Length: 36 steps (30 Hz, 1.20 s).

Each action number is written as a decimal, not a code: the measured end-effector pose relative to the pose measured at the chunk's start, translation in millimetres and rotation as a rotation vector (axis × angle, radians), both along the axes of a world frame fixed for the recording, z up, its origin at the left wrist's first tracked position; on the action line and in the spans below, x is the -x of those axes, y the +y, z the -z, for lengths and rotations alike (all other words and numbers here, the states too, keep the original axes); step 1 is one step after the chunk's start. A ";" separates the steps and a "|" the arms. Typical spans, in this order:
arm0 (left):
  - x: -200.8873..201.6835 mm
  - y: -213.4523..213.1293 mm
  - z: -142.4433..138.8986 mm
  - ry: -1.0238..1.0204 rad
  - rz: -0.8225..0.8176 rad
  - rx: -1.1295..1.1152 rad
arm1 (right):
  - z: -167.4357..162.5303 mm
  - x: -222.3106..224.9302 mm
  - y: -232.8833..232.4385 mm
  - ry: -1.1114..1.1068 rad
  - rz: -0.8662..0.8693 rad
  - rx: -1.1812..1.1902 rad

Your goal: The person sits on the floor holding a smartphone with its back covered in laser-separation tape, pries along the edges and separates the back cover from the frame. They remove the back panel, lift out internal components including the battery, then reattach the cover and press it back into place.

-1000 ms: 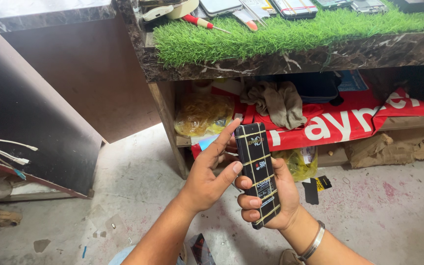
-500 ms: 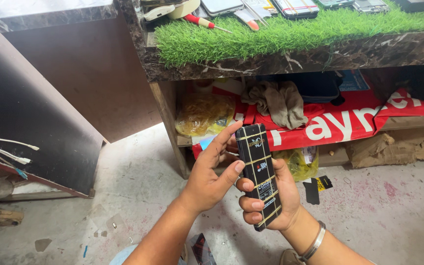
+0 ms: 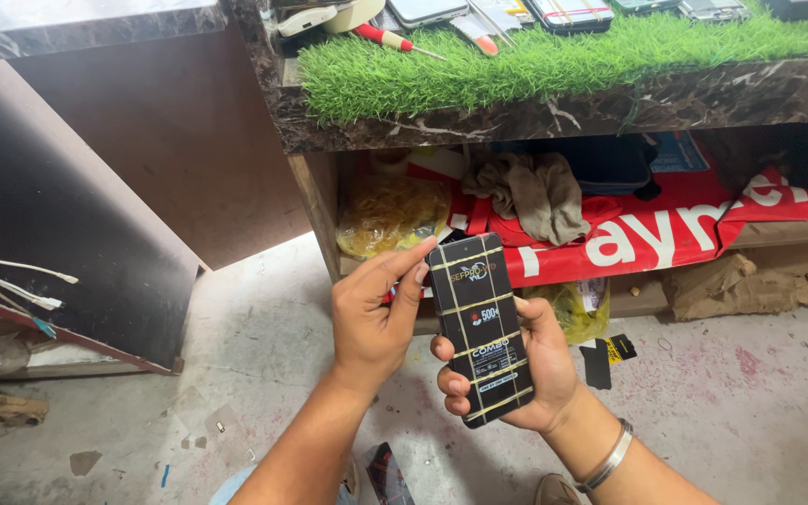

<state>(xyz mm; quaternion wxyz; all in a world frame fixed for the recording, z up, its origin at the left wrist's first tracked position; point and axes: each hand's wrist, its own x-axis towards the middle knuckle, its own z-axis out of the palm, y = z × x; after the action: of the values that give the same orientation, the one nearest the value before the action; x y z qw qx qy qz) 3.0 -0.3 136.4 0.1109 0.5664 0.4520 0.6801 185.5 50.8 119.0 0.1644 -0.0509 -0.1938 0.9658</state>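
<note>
Below a marble counter topped with artificial grass [image 3: 554, 65], the right hand [image 3: 530, 369] grips a flat black packet [image 3: 479, 339] bound with yellow rubber bands, fingers curled around its left edge, the packet upright and slightly tilted. Beside it, the left hand [image 3: 376, 313] is half open, fingertips touching the packet's top left corner, both forearms reaching up over the concrete floor [image 3: 264, 346].
</note>
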 end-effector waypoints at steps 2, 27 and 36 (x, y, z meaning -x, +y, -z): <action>-2.1 0.9 0.1 -0.034 -0.019 0.024 | -1.0 0.8 -0.3 -0.006 0.000 0.005; -4.8 2.7 6.2 -0.095 -0.074 0.004 | -1.3 2.3 3.2 -0.020 0.060 -0.052; -7.7 4.0 18.2 -0.304 0.098 0.037 | -6.0 0.4 3.1 -0.018 0.102 -0.152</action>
<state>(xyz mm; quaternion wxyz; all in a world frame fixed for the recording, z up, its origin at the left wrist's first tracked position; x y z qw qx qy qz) 10.7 3.7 118.2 0.2214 0.4764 0.4143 0.7432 185.2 53.8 125.0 0.2151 -0.0566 -0.2652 0.9382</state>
